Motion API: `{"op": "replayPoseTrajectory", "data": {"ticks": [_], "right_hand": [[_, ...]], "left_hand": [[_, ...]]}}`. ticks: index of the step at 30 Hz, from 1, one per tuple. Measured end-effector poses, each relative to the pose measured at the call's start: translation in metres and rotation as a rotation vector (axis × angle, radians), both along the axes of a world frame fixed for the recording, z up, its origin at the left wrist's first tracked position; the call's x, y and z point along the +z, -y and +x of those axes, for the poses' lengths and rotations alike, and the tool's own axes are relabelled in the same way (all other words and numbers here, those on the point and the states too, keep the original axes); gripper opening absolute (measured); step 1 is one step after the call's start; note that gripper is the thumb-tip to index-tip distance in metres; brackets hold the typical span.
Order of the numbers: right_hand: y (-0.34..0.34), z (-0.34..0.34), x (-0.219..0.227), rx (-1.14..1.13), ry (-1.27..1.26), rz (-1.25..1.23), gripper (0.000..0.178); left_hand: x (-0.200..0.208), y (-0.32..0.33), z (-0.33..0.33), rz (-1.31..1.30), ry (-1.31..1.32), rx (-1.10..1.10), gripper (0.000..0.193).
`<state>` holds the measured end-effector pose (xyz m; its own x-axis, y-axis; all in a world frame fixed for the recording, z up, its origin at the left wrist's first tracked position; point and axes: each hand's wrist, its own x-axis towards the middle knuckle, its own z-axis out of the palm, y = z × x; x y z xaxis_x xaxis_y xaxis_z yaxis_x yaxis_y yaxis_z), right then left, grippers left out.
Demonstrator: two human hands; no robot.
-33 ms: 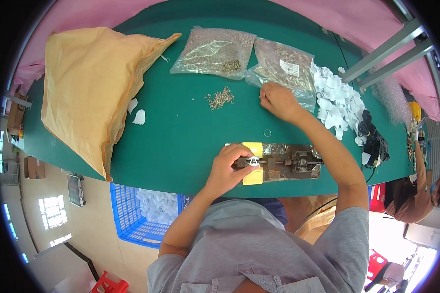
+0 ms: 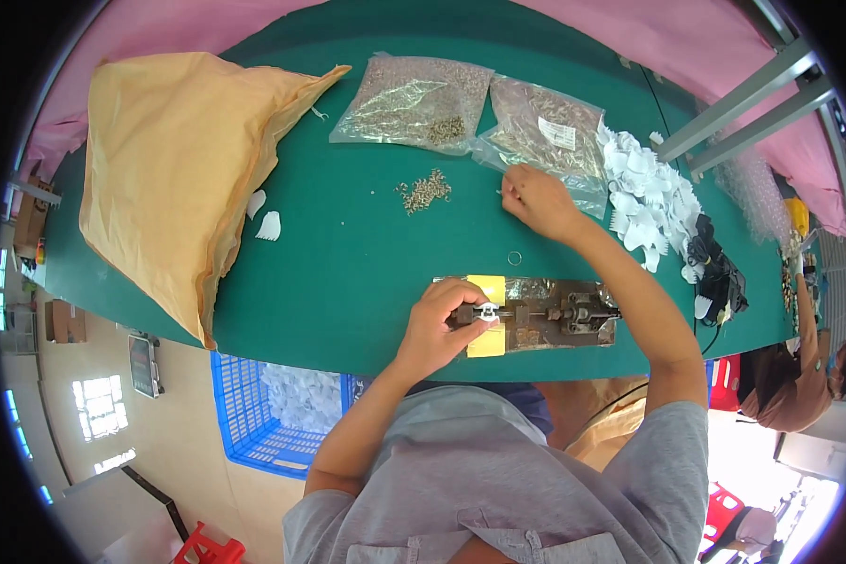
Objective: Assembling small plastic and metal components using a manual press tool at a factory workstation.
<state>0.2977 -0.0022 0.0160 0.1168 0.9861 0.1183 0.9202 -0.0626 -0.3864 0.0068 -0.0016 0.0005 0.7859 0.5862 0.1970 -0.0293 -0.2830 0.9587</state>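
My left hand is closed, thumb and fingers pinching a small white plastic piece at the left end of a dark metal bench fixture. Yellow pads show beside that end. Farther off, my right hand is curled with its fingertips together, close to the near edge of a clear bag of small metal parts. What those fingertips hold, if anything, is too small to make out. To its left lies a loose pile of small metal parts. A thin ring rests between the fixture and my right hand.
A large tan sack covers the table's left side. Another bag of metal parts lies at the back. White scalloped pieces and a black cable bundle sit right. Below stands a blue crate. A person works far right.
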Motion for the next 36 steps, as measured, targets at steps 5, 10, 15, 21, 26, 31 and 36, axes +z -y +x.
{"op": "replayPoseTrajectory", "data": {"ticks": [5, 10, 15, 21, 26, 31, 36], "right_hand": [[0.025, 0.008, 0.01, -0.174, -0.395, -0.113, 0.013], [0.047, 0.0, 0.029, -0.241, -0.971, -0.174, 0.019], [0.084, -0.045, 0.065, -0.212, -1.129, -0.158, 0.026], [0.12, -0.1, 0.066, -0.077, -0.525, 0.002, 0.007], [0.123, -0.116, 0.058, -0.033, -0.185, 0.189, 0.008], [0.123, -0.121, 0.06, -0.044, -0.133, 0.176, 0.011], [0.131, -0.115, 0.066, -0.147, -0.247, 0.171, 0.023]], "left_hand": [[0.003, 0.001, -0.001, 0.031, 0.003, 0.003, 0.024], [0.004, 0.0, -0.001, 0.0, -0.015, 0.003, 0.025], [0.003, -0.001, 0.002, 0.039, -0.033, 0.026, 0.025], [0.001, -0.002, 0.007, 0.02, -0.005, 0.028, 0.024], [-0.002, -0.002, 0.003, 0.025, -0.012, 0.029, 0.027], [-0.003, -0.001, 0.004, 0.028, 0.006, 0.024, 0.028], [-0.006, 0.0, 0.004, 0.026, 0.005, 0.025, 0.027]]}}
